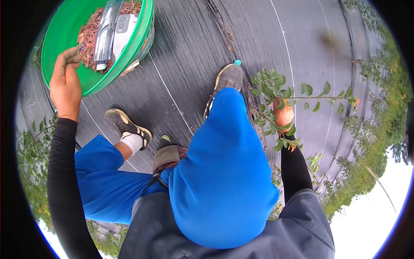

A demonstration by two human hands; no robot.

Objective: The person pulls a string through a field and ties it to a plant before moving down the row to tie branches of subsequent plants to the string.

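Note:
My left hand (67,84) is over the near rim of a green bucket (54,54), with its fingers drawn together in a pinch. Whatever may be between the fingertips is too small to make out. Beside the fingertips lies a heap of thin reddish-brown strips (88,36) in the bucket. On top of the heap rest a clear plastic bottle (105,36) and a light-coloured phone (124,34). My right hand (283,115) is closed around a leafy plant stem (276,103), and leaves hide part of the fingers. One shoot of the plant stretches out to the right.
Black woven ground sheet (185,64) with white lines covers the ground. My shoes (228,77) stand on it, one close to the plant. A blue-green cap-like piece (237,62) lies by that shoe. Rows of green shrubs (366,164) run along both sides.

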